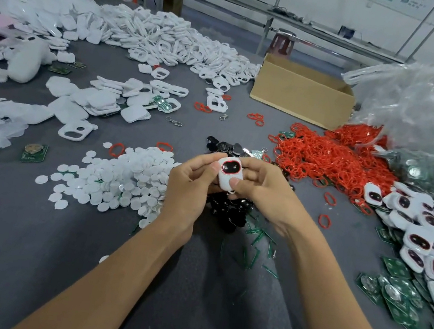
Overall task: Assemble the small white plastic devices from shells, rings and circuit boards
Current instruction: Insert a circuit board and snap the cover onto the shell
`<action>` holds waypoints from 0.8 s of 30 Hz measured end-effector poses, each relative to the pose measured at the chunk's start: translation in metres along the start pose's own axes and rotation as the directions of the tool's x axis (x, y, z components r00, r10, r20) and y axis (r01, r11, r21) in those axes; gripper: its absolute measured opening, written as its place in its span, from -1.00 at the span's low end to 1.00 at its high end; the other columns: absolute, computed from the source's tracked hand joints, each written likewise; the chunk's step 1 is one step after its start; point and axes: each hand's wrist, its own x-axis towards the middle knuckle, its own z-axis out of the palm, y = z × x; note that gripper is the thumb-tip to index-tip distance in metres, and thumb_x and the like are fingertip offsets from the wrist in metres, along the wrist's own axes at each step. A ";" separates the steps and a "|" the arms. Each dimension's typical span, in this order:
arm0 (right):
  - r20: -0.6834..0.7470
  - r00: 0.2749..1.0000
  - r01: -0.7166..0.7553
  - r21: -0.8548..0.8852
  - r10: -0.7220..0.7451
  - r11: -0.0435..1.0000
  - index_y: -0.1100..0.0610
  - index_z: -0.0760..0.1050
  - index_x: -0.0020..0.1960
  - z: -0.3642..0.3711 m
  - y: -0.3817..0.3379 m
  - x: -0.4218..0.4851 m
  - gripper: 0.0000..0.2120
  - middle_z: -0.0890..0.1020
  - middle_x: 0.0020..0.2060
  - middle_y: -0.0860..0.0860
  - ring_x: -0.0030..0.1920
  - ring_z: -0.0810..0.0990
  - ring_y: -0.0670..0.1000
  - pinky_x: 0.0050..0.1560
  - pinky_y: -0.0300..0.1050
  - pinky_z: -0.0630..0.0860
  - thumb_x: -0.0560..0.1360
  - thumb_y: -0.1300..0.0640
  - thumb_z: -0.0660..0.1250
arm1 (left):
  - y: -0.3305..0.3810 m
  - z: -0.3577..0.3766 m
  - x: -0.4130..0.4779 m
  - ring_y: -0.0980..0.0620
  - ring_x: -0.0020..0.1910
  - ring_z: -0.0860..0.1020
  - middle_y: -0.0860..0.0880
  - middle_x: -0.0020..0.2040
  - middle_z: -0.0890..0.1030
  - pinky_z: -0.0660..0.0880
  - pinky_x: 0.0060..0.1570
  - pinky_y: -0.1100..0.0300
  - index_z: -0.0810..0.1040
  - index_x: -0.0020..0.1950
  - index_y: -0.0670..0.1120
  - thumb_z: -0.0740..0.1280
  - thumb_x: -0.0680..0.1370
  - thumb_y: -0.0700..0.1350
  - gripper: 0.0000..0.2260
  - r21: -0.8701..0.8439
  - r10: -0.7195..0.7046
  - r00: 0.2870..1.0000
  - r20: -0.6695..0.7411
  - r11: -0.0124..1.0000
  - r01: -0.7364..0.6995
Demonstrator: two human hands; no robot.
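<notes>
I see the left hand and right hand, fingers curled, pinching one white device by its sides, red ring facing up, above black parts on the tabletop.

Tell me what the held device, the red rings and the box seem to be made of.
Device: white plastic, it seems, smooth and matte, with a glossy dark window. Red rings: likely soft rubber or plastic; the thin loops lie bent. Box: cardboard, with dull brown walls.
</notes>
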 end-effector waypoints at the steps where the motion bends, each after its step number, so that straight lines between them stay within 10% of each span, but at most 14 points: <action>1: 0.001 1.000 0.008 0.006 -0.008 1.000 0.26 0.49 0.16 0.001 0.000 0.000 -0.73 0.64 -0.21 0.07 -0.25 0.63 -0.08 -0.25 -0.24 0.57 0.50 0.46 0.26 | 0.000 0.000 0.000 0.10 -0.21 0.66 -0.02 -0.14 0.73 0.59 -0.18 0.27 0.66 0.06 -0.05 0.26 0.61 -0.26 -0.79 0.001 -0.001 1.000 0.003 1.000 0.001; 24: -0.021 1.000 0.012 -0.001 -0.012 1.000 0.22 0.55 0.16 0.002 0.000 -0.001 -0.67 0.68 -0.17 0.15 -0.19 0.63 0.00 -0.24 -0.24 0.54 0.47 0.48 0.26 | 0.000 0.000 -0.001 0.08 -0.19 0.66 -0.02 -0.14 0.73 0.61 -0.11 0.23 0.64 0.05 -0.04 0.25 0.62 -0.27 -0.79 0.033 -0.009 1.000 -0.006 0.999 0.009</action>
